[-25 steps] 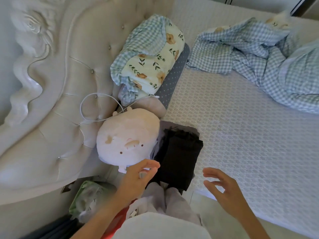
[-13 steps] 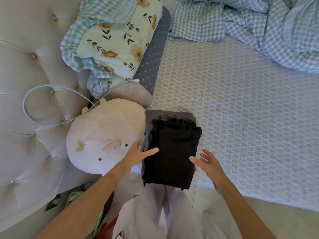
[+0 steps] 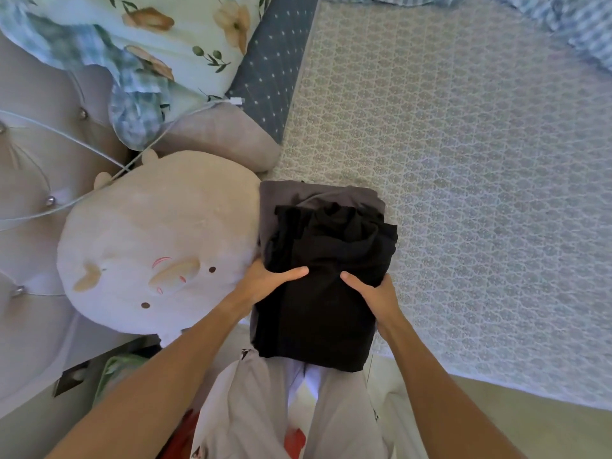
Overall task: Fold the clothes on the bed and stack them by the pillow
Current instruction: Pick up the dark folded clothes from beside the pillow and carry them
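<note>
A folded black garment [image 3: 318,313] lies on top of a folded grey garment [image 3: 284,197] at the bed's near edge, beside a round cream plush pillow [image 3: 149,243]. My left hand [image 3: 265,283] grips the stack's left side, thumb lying across the black cloth. My right hand [image 3: 374,293] grips the right side, thumb on top and fingers hidden round the edge. The stack's near end hangs slightly over the mattress edge.
A floral pillow [image 3: 159,34], a dark dotted pillow [image 3: 271,71] and a grey cushion [image 3: 225,134] lie against the tufted headboard [image 3: 39,154]. A white cable [image 3: 82,150] loops over it. The patterned mattress [image 3: 463,193] stretches right; a checked blanket [image 3: 579,24] lies far right.
Both hands, open and apart from the stack before, have closed in and taken hold of its two sides. My view has moved closer and lower over the stack.
</note>
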